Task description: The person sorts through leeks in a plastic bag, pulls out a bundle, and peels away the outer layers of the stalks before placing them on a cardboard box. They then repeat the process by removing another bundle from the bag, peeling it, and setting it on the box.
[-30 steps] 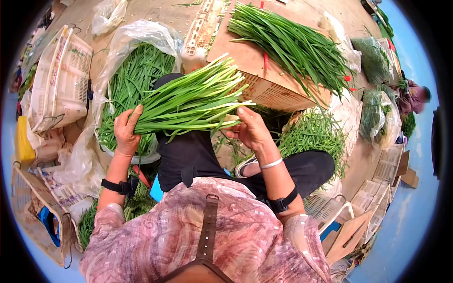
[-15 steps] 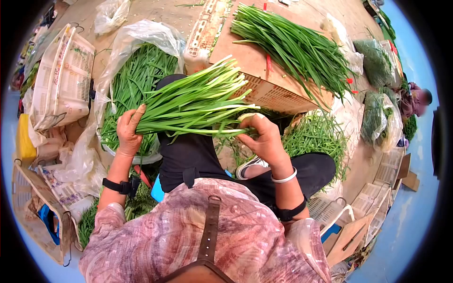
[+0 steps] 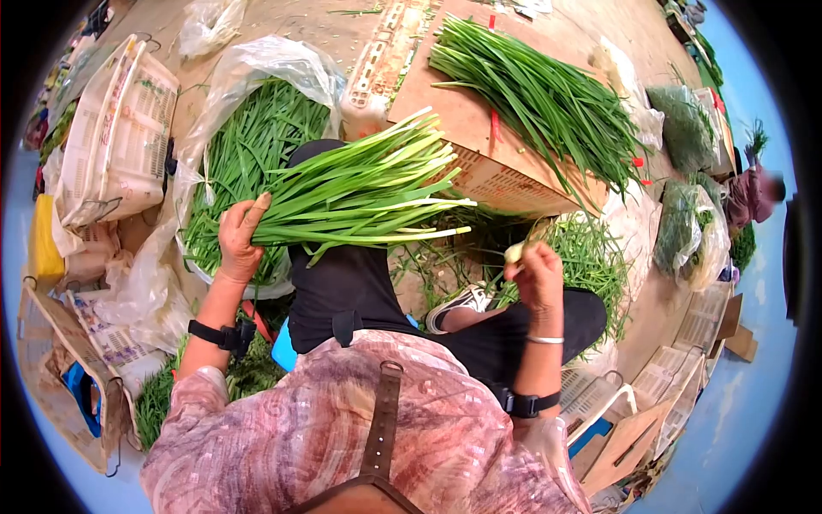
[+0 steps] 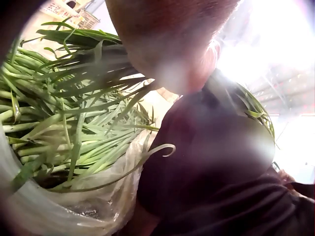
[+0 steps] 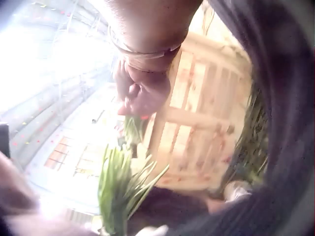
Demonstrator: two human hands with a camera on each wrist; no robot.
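Note:
My left hand [image 3: 240, 238] grips a bunch of garlic chives [image 3: 368, 193] by its leafy end, thumb over the top. The bunch lies across above my lap, pale stem ends fanned to the right. My right hand [image 3: 538, 272] is apart from the stems, fingers curled, pinching a small pale scrap [image 3: 514, 253] beside my raised knee. In the right wrist view, that hand [image 5: 145, 93] is blurred and the bunch [image 5: 115, 189] shows below it. The left wrist view shows cut chives [image 4: 49, 132] in a plastic bag [image 4: 113, 211] beside my leg.
A larger chive bunch [image 3: 539, 103] lies on a board-topped crate [image 3: 462, 103] ahead. Loose green leaves [image 3: 591, 265] are heaped at right. An open clear bag [image 3: 300, 60] of chives stands at left, near white plastic crates [image 3: 116, 146]. Another person [image 3: 752, 195] is at far right.
My right hand has moved from the stem ends rightward and down, taking a small pale scrap away from the bunch. The left hand keeps its grip, nearly still.

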